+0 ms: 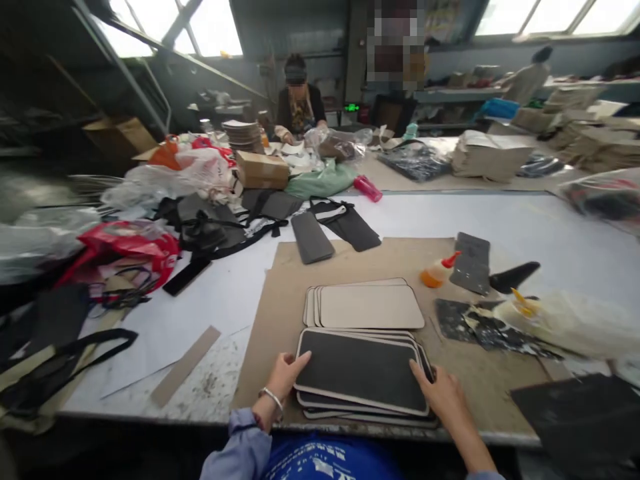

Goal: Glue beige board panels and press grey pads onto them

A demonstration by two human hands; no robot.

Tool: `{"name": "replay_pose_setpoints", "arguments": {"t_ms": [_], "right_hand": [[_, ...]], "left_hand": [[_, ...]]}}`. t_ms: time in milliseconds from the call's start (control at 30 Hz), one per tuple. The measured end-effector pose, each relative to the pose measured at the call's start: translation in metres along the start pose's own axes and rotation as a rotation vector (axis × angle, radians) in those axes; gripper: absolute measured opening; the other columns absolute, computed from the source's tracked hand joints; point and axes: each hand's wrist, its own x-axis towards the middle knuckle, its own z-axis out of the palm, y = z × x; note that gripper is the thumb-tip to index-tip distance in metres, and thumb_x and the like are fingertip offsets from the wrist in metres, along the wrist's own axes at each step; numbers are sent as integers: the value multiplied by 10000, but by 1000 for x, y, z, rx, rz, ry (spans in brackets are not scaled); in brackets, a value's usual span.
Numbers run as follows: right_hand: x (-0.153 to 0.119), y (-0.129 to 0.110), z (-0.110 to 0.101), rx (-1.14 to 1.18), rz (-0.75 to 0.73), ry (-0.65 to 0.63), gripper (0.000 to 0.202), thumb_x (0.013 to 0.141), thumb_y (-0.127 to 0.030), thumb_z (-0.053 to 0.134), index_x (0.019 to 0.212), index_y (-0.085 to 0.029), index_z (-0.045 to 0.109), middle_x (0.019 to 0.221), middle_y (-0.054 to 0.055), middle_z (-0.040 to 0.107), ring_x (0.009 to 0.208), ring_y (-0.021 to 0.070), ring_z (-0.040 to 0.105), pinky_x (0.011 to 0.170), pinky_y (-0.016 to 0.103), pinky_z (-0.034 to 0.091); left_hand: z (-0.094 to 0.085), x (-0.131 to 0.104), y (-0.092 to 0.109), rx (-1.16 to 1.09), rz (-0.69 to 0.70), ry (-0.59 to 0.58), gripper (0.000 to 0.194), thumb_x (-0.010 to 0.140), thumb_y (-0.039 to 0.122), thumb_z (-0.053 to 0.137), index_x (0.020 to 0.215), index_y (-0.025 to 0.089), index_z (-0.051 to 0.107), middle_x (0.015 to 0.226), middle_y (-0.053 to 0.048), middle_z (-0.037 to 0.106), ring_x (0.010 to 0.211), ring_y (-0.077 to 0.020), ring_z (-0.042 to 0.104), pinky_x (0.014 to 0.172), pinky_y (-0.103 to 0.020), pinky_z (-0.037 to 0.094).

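Observation:
A black rectangular panel with a pale border and rounded corners (363, 370) lies on top of a stack of similar panels near the table's front edge. My left hand (287, 377) grips its left end, thumb on the upper face and the other fingers mostly hidden below. At the right end, my right hand (437, 387) holds the same panel, with a thumb or finger on its face. Just behind the stack, beige panels (373, 307) lie overlapped on a brown board (270, 320).
An orange glue bottle with a red tip (434, 275) stands right of the beige panels. Farther right are a glue-smeared black sheet (453, 320) and a plastic bag (565, 327). Bags and black straps crowd the left. A person (300, 100) sits across the table.

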Motion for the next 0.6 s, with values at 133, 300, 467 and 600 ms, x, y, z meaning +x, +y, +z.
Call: {"name": "replay_pose_setpoints", "arguments": {"t_ms": [133, 300, 467, 600], "right_hand": [[2, -4, -10, 30, 0, -88, 756, 743, -708, 272, 972, -58, 584, 989, 248, 583, 1010, 344, 542, 850, 404, 406], [-9, -32, -18, 123, 8, -90, 651, 707, -677, 433, 1006, -109, 541, 1093, 212, 567, 1065, 316, 517, 882, 389, 381], [-8, -29, -13, 311, 55, -140, 642, 676, -658, 498, 1043, -132, 486, 1078, 180, 587, 1027, 280, 550, 838, 350, 407], [-4, -19, -8, 381, 23, -147, 647, 628, -645, 558, 1035, -148, 480, 1056, 166, 601, 1033, 286, 552, 836, 361, 421]], "left_hand": [[0, -2, 2, 53, -48, -94, 525, 441, 472, 783, 738, 68, 629, 744, -176, 691, 805, -329, 654, 725, -399, 531], [-13, 17, -1, 132, -259, -231, 493, 569, 488, 731, 813, 68, 648, 755, -162, 706, 739, -298, 676, 665, -376, 569], [-3, 4, 6, 106, -234, -232, 383, 697, 365, 683, 945, 79, 626, 771, -125, 716, 759, -259, 682, 693, -352, 577], [8, -21, 10, -31, -119, -240, 356, 693, 323, 703, 960, 106, 612, 798, -109, 717, 774, -239, 682, 718, -343, 573]]}}
